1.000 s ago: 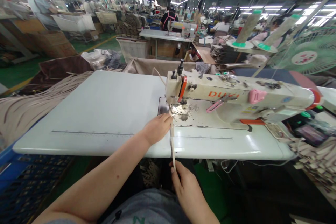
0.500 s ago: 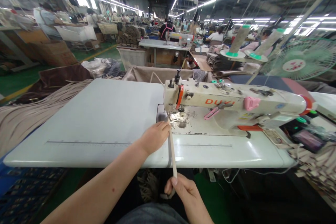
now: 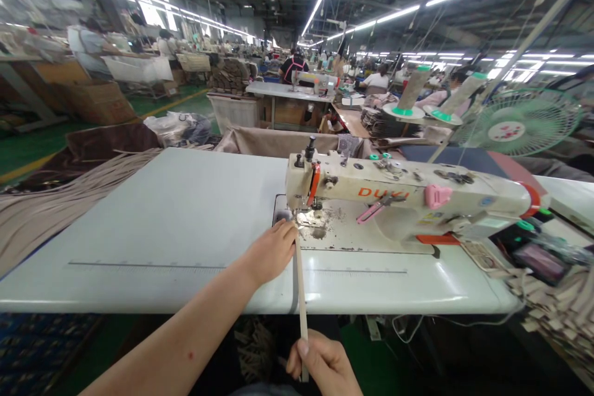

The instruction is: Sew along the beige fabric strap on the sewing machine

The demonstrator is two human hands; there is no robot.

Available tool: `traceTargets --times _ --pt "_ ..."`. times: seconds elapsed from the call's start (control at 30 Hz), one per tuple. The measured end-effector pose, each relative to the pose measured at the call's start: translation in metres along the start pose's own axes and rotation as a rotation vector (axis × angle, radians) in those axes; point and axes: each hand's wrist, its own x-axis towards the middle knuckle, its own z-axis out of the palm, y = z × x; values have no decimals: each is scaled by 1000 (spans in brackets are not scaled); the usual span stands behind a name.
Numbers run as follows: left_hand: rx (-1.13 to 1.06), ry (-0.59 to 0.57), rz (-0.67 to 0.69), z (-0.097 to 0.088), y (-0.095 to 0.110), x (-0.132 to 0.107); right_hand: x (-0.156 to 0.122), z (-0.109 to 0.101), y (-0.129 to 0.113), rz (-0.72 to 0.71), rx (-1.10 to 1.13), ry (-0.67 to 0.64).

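A: where's the strip?
B: runs 6 to 12 into the sewing machine. L hand presses it flat w/ loose fingers, R hand pinches its near end.

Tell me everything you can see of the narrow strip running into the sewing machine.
The strip is a narrow, flat beige band, looking like fabric or faux leather. It runs straight and taut from the needle area of the sewing machine, over the front edge of the white table, to the right hand, which pinches its lower end below the table. The left hand rests against its left side near the needle.
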Motion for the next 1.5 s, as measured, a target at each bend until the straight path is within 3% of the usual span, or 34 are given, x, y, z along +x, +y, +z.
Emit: traceTargets --times 0.5,0.6,0.83,1.1,1.33,1.5 --pt "-17 124 8 3 -2 -6 3 -6 -6 -109 -17 -78" --pt "-15 81 29 3 -2 -6 3 -6 -3 -122 -19 -37" --pt "41 22 86 1 -1 -6 6 -2 6 -43 -73 199" --pt "21 8 70 -3 -1 -5 8 5 0 99 15 220" --pt "-6 -34 54 -4 0 -5 2 5 -1 25 -392 250" --pt "24 -35 47 -5 0 -5 2 6 -2 83 -207 170"
